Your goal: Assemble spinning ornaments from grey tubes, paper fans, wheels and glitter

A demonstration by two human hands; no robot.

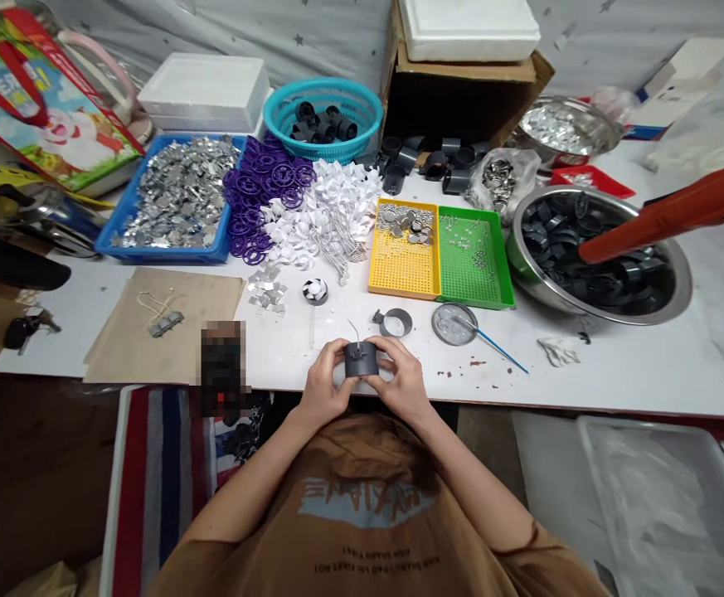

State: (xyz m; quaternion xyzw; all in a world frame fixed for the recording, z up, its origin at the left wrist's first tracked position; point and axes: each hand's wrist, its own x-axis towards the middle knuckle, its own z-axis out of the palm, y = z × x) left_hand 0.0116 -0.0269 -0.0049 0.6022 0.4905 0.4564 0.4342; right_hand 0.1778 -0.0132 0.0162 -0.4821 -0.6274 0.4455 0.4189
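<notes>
Both hands are closed on a short dark grey plastic cylinder (362, 360), the left hand (324, 380) with its grip clamped on one side and the right hand (404, 383) on the other, the thumbs low on its near face; a thin pale wire stands up at its top. This cylinder is on the near side of the yellow perforated plastic tray (399, 269), a little to its left, at the front edge of the white tabletop (349, 305). A dark grey plastic ring (407, 320) lies just in front of the yellow tray, and a green perforated plastic tray (486, 290) adjoins its right side. Farther right of it sits a wide steel bowl (676, 278) of dark parts; well to its left, a blue plastic tray (166, 253) full of silvery pieces. Behind it and leftward is a round teal plastic basket (337, 152), with pale star-marked sheeting (330, 33) beyond. Both bare forearms slant inward, nearer the body than the yellow tray, elbows spread and wrists close together.
</notes>
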